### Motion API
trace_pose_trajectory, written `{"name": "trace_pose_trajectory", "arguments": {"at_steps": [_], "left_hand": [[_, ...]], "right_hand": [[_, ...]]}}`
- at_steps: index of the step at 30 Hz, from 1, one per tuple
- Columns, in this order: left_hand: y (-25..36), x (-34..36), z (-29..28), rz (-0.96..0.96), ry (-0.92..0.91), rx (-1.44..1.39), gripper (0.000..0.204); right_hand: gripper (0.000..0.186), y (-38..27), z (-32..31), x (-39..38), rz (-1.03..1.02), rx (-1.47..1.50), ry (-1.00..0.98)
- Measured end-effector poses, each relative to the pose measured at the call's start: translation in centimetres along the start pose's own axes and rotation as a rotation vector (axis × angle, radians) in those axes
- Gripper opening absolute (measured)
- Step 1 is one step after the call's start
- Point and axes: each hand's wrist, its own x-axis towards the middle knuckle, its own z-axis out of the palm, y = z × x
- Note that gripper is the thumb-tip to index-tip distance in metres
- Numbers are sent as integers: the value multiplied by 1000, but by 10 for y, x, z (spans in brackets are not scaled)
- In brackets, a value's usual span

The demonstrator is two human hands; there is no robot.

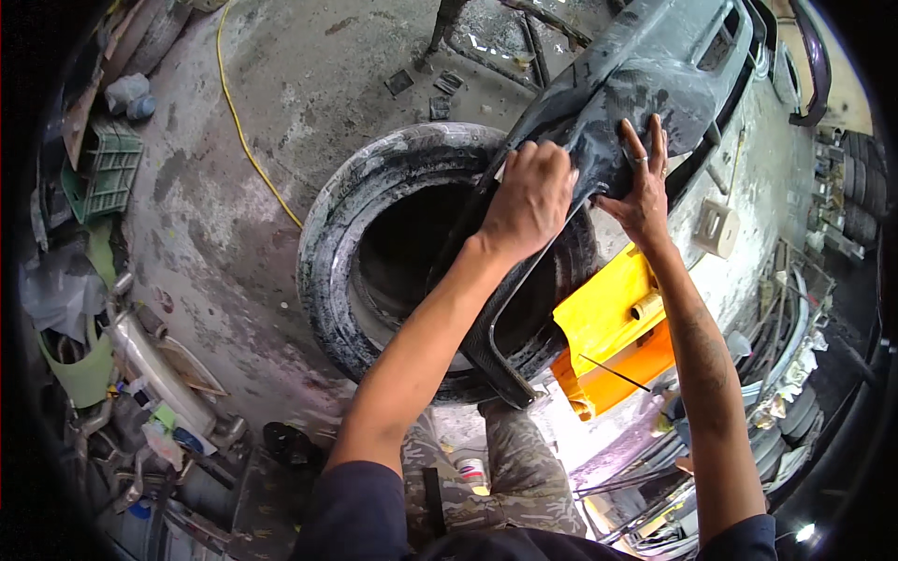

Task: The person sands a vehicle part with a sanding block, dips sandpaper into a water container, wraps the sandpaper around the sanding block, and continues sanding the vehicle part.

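Note:
A dark grey car bumper point(659, 89), wet in patches, slants from the upper right down towards my legs. Its near end rests across a large worn tyre point(327, 248) lying flat on the floor. My left hand point(533, 194) is closed in a fist against the bumper's edge, above the tyre's opening. Whatever its fingers grip, if anything, is hidden. Further right, my right hand point(644, 192) lies on the bumper with its fingers spread, a ring on one of them. Nothing shows in that hand.
Beside my right forearm lie a yellow sheet point(599, 313), an orange sheet point(622, 374) and a small tube point(645, 304). A white stool point(716, 228) stands beyond. A yellow cord point(245, 140) crosses the concrete floor. At left are a green crate point(105, 168) and a metal muffler point(159, 369).

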Motion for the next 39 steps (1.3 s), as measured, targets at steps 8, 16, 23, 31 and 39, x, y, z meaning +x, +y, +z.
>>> {"name": "trace_pose_trajectory", "arguments": {"at_steps": [8,16,23,31,39], "left_hand": [[-4,-75,-50,-558,323,-580,23],[3,-50,-10,-201,198,-317,12],[2,-36,0,-98,219,-165,15],[11,-51,-40,-561,373,-603,20],[102,-113,-41,-763,-179,-1010,16]], "right_hand": [[118,11,-2,-3,-31,-6,-9],[118,16,-4,0,-43,-17,-40],[119,8,0,0,-23,2,-32],[119,12,-4,-6,12,-28,-14],[122,6,1,0,11,-34,9]]}}
